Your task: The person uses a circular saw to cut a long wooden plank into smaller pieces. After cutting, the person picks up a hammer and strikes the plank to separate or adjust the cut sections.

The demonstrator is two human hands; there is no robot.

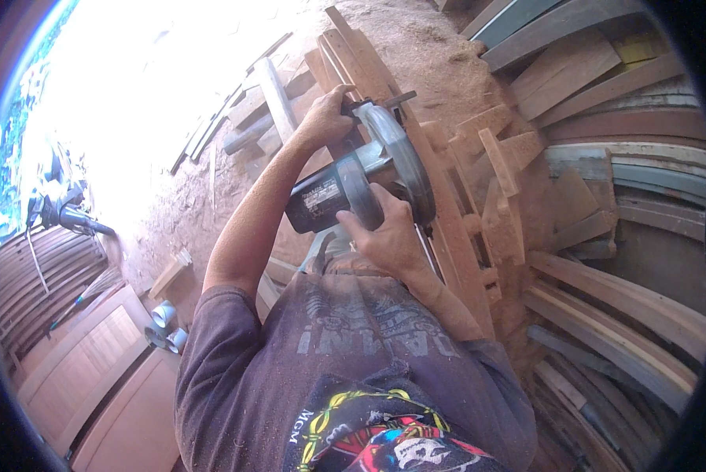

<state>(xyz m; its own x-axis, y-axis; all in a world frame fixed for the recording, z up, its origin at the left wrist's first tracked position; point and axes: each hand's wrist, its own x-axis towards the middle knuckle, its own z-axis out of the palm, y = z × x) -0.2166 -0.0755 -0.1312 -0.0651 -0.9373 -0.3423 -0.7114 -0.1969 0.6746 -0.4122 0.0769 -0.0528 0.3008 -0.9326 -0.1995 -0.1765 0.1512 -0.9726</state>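
- Right hand (388, 236): closed around the rear handle of the circular saw (361, 185), fingers wrapped tight, knuckles uppermost; the forearm comes up from the person's trunk toward 12 o'clock with the wrist bent a little inward.
- Left hand (325, 118): at 11 o'clock from the right hand, closed over the front of the saw near the blade guard, thumb side toward the tool; whether it grips a knob or presses on the wood beneath cannot be told. The left arm is stretched nearly straight, elbow low toward 7 o'clock.
- Circular saw: dark motor housing pointing to 9 o'clock, grey blade guard to 3 o'clock, held between both hands, resting on the long plank (447, 228).
- Long plank: reddish board running from 12 o'clock down to 5 o'clock beneath the saw. Progress, as a judgement: the saw sits in the upper part of the board, so the cut along it appears partly made; the kerf itself is hidden by the guard and hands, so which stretch is uncut cannot be told.
- Offcuts (502, 169): short reddish pieces heaped just beside the plank at 3 o'clock.
- Stacked boards (628, 149): long planks farther out, from 1 to 4 o'clock.
- Sawdust-covered ground (439, 55): at 12 o'clock.
- Panelled doors (93, 354): lying flat at 8 o'clock, well apart from the hands.
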